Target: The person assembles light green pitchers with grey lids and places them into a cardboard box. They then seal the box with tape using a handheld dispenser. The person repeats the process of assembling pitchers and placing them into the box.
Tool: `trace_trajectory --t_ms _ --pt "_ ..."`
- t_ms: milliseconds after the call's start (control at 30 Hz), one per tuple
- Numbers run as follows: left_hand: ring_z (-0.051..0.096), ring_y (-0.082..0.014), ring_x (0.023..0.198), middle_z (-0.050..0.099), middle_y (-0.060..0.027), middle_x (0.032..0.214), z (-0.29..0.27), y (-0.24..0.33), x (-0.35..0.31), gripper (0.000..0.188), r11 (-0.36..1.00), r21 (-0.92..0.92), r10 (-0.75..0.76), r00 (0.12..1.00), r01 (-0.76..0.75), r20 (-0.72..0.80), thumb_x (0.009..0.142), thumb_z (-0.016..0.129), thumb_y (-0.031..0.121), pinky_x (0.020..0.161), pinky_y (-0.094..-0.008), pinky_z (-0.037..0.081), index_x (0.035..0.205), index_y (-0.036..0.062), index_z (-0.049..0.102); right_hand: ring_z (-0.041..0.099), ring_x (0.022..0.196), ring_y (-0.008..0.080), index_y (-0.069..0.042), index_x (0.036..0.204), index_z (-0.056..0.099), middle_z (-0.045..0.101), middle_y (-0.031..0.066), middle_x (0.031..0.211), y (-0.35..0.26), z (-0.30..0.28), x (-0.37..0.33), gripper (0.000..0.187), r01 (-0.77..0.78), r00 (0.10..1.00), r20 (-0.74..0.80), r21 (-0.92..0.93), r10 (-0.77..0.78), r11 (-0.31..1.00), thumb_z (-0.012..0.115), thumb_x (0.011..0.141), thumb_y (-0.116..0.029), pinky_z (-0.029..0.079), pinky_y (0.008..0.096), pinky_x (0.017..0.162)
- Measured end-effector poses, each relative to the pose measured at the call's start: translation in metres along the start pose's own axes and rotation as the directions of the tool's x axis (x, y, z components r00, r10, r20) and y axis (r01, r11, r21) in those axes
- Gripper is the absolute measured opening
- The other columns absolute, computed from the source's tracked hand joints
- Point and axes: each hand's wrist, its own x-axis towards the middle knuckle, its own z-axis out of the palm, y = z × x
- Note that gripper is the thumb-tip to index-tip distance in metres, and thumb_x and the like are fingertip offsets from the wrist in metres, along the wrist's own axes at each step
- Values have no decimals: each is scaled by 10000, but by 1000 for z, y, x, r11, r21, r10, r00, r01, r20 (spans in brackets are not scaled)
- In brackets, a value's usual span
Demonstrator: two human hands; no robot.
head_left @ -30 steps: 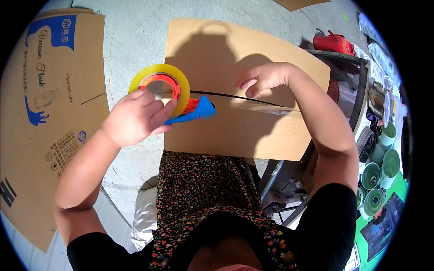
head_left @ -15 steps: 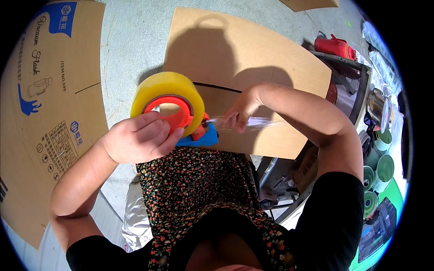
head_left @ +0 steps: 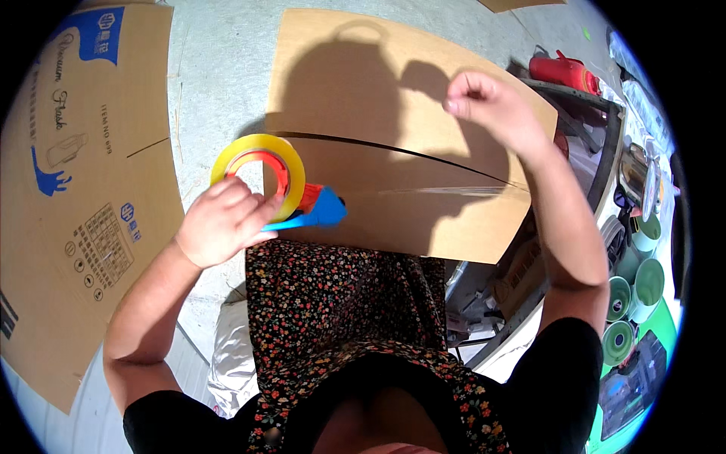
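My left hand (head_left: 219, 219) is closed round a tape dispenser. It carries a thick yellow roll of tape (head_left: 297, 170) on a red hub, and its blue head (head_left: 327, 208) points right. The dispenser is over the near left part of a brown cardboard box (head_left: 340, 87). A dark seam crosses the box top between two flaps. On the near flap, right of the middle, lies a shiny strip of clear tape (head_left: 461, 191), short of the seam. Above the far right of the box my right hand (head_left: 491, 110) is raised, fingers curled in, with nothing visible in them.
A flattened printed carton (head_left: 91, 197) lies on the left. To the right, a rack (head_left: 582, 102) bears a red flask (head_left: 563, 74). Green cups (head_left: 648, 281) and metal ware stand farther right. A silvery bag (head_left: 231, 356) is by my left side.
My right hand has left the tape strip and risen far and right over the box. My left hand has lowered the dispenser and shifted it slightly left and nearer me.
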Motion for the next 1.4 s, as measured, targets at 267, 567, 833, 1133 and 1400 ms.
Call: trace_trajectory --t_ms 267,567,833,1133,1400 --pt "575 -299 835 601 -114 876 -2 -52 16 477 888 -340 -234 941 309 243 751 648 377 769 -382 457 1096 56 573 552 814 89 -26 890 569 575 17 850 25 61 -36 139 -86 984 -109 390 138 917 657 791 -68 444 223 738" --pt "503 -106 824 500 32 799 -19 -19 17 407 849 479 319 940 -225 -124 639 613 154 876 -272 421 1041 173 558 519 1093 192 9 1204 507 561 112 1183 52 63 51 580 -264 475 862 -51 176 963 721 730 -249 416 330 946" --pt "518 -93 845 517 45 856 -16 -7 8 357 896 376 279 958 -236 -63 666 571 163 917 -276 402 1023 170 587 577 888 165 -48 914 587 615 64 950 54 109 46 355 -335 327 924 -85 200 938 733 736 -318 454 306 794" --pt "524 -147 826 523 10 851 1 -4 -8 364 929 317 210 977 -192 -26 688 554 149 857 -294 442 1050 130 582 572 960 243 -102 1079 578 607 81 1010 3 100 35 489 384 777 626 -556 68 737 739 680 -335 437 377 856" --pt "518 -145 812 526 5 814 6 0 -13 333 950 275 151 988 -151 20 712 568 109 832 -299 459 1044 108 586 538 854 272 -63 845 590 570 81 866 -73 69 4 227 527 808 169 -637 -565 563 694 680 -180 429 357 772"
